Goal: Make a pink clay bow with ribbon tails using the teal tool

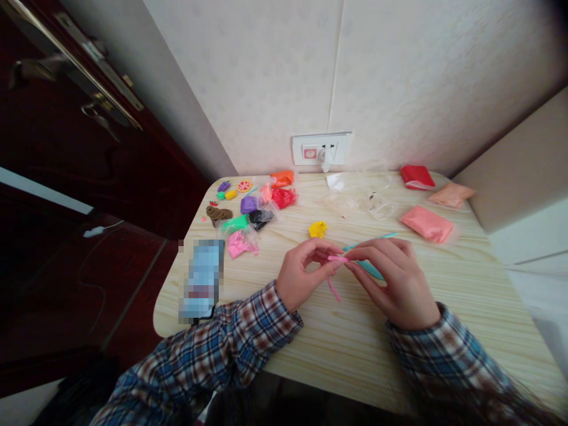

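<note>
Both hands meet above the table, pinching a thin pink strip of modelling clay (338,259) between them. My left hand (298,273) is closed with thumb and fingertips on its left end. At the other end, my right hand (397,278) grips the strip between thumb and fingers. A second length of pink clay (334,290) dangles or lies just below the left fingertips; whether it joins the first is hidden. Partly behind my right hand lies a teal modelling tool (371,270). Beyond my left fingers sits a yellow lump of clay (318,229).
Several bags of coloured clay, among them a green one (235,223), lie at the left. Small clay fruits, such as purple grapes (224,186), sit behind them. A phone (204,278) rests at the table's left edge. More clay packs, one salmon (428,223), lie right.
</note>
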